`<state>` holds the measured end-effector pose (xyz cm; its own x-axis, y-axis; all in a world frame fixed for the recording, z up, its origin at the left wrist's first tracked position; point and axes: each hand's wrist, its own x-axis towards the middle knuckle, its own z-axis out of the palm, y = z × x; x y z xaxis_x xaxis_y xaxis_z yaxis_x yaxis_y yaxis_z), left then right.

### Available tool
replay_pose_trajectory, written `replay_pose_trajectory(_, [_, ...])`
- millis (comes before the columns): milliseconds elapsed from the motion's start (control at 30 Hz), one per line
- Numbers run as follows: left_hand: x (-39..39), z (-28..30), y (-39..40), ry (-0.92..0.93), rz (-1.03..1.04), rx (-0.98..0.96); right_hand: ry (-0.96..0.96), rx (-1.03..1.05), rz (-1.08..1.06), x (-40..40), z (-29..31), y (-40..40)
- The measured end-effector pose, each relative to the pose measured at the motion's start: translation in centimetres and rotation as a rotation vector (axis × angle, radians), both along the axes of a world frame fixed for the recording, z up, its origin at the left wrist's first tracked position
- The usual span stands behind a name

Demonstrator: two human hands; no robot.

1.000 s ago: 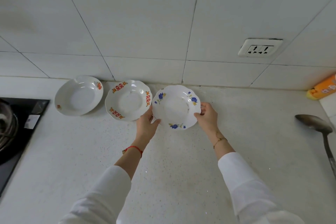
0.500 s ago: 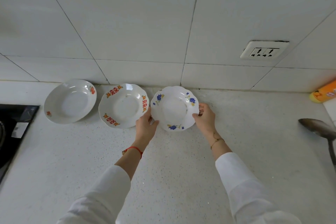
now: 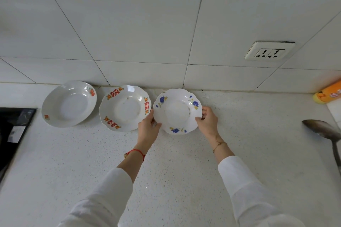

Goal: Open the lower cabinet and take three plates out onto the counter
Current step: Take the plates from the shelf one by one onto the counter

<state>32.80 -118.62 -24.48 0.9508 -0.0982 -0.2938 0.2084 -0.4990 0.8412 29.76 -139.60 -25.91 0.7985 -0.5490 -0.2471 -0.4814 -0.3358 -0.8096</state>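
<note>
Three white plates sit in a row on the speckled counter [image 3: 175, 167] along the tiled wall. The left plate [image 3: 69, 104] has small orange fruit marks. The middle plate [image 3: 125, 108] carries red and orange patterns. The right plate [image 3: 177, 111] has blue flowers and a scalloped rim. My left hand [image 3: 148, 129] grips the blue-flower plate's left rim and my right hand [image 3: 207, 121] grips its right rim. The plate looks low on the counter, tilted slightly. The cabinet is out of view.
A black stove top [image 3: 14, 132] lies at the left edge. A metal ladle [image 3: 324, 132] rests on the counter at the right. An orange and yellow package [image 3: 330, 95] sits at the far right by the wall. A wall socket [image 3: 269, 52] is above.
The blue-flower plate has moved slightly back toward the wall and lower, both hands still on it. The view has shifted a little to the right; the stove shows less.
</note>
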Motion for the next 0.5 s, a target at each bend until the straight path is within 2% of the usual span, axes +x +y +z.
replay_pose_trajectory(500, [0.37, 0.44, 0.28, 0.050, -0.076, 0.074, 0.035, -0.001, 0.002, 0.14, -0.06, 0.07])
